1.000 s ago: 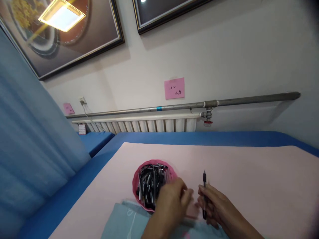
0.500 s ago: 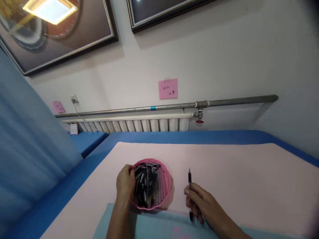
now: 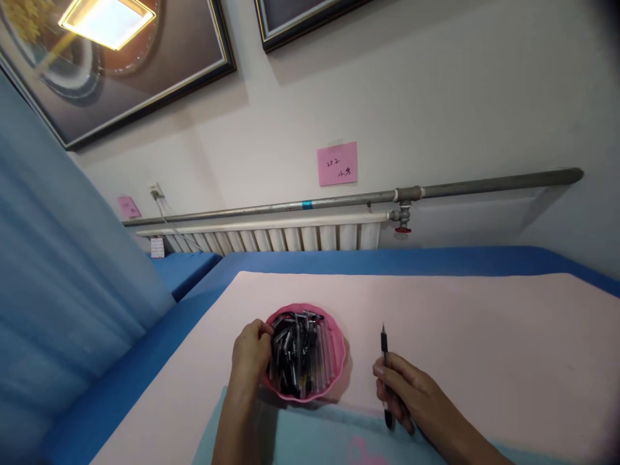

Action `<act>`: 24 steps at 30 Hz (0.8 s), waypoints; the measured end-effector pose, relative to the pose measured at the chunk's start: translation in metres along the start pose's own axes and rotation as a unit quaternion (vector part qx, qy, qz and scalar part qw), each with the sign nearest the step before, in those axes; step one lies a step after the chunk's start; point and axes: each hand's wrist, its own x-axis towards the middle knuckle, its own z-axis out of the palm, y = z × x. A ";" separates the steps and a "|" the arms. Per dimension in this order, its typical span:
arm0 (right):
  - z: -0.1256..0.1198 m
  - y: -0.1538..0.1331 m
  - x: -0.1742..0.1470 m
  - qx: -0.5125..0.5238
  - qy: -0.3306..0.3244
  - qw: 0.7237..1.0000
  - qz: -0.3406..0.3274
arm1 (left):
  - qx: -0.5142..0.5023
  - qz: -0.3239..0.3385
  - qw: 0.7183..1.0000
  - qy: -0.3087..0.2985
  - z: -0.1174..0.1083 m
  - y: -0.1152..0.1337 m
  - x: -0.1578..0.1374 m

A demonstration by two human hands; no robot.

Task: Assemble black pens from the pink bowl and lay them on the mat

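Note:
A round pink basket (image 3: 341,352) with a wavy rim stands on the pink sheet, filled with black pen parts (image 3: 293,358) and clear tubes (image 3: 325,355). My left hand (image 3: 252,352) is closed on the basket's left rim, with the fingertips partly hidden. To the right of the basket, my right hand (image 3: 404,387) grips a black and clear pen (image 3: 384,342) between thumb and fingers. Its fine tip points up and away from me, and its dark end sticks out below the hand.
A light blue cloth (image 3: 310,436) lies along the near edge of the pink sheet (image 3: 460,323), which covers a blue bed (image 3: 411,259). A blue curtain (image 3: 72,290) hangs at left. Behind are a radiator (image 3: 290,237), a pipe (image 3: 484,184) and a pink note (image 3: 338,165).
The whole view has shifted slightly, so the basket and both hands appear a little further right. Both grips look the same.

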 end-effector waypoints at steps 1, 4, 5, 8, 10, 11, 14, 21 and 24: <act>0.000 0.000 0.000 -0.005 -0.003 1.000 0.003 | 0.008 0.002 1.000 -0.001 -0.002 0.001 -0.001; -0.001 0.000 0.001 -0.015 -0.003 1.000 0.001 | 0.016 0.009 1.000 -0.016 -0.005 0.004 -0.004; -0.001 0.000 0.001 -0.014 -0.001 1.000 -0.001 | 0.015 0.013 1.000 -0.024 -0.004 0.006 -0.005; -0.001 0.001 0.002 -0.005 -0.002 1.000 -0.006 | 0.005 0.041 0.998 -0.056 0.001 0.012 -0.010; -0.001 0.002 0.002 -0.002 -0.008 1.000 -0.005 | 0.016 0.084 0.993 -0.079 0.008 0.018 -0.013; -0.002 0.002 0.002 -0.002 -0.011 1.000 -0.005 | 0.033 0.106 0.990 -0.091 0.011 0.021 -0.015; -0.001 0.000 0.001 -0.002 -0.003 1.000 -0.011 | 0.110 0.130 0.978 -0.122 0.017 0.029 -0.019; 0.001 -0.003 -0.002 -0.004 0.009 1.000 -0.010 | 0.181 0.114 0.963 -0.164 0.012 0.028 -0.019; 0.001 -0.003 -0.002 0.001 0.010 1.000 -0.005 | 0.197 0.124 0.956 -0.178 0.011 0.026 -0.019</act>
